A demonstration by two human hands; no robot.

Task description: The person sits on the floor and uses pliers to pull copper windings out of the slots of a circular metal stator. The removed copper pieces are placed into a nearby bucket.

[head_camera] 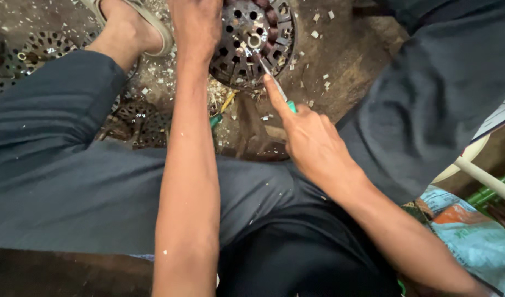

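i'm sitting low, knees spread in dark trousers, with the dirt floor between them littered with pale chips. at the top middle, between my feet, sits the round perforated metal disc, dark and rusty, full of holes and slots round its rim. it looks heavy and rigid, not something that flexes, and the rim is the sensible place to grip since the holed face gives edges that could bite. another holed disc lies off by my sandalled foot. my left hand is pressed on the disc's near-left edge; its fingers run out of view, so i can't tell how far they close. my right hand is wrapped round a green-handled tool, index finger stretched along the thin metal blade, tip poking into the disc's lower face. the blade looks slim and could slip off the rusty metal. a small green bit lies on the floor just below.
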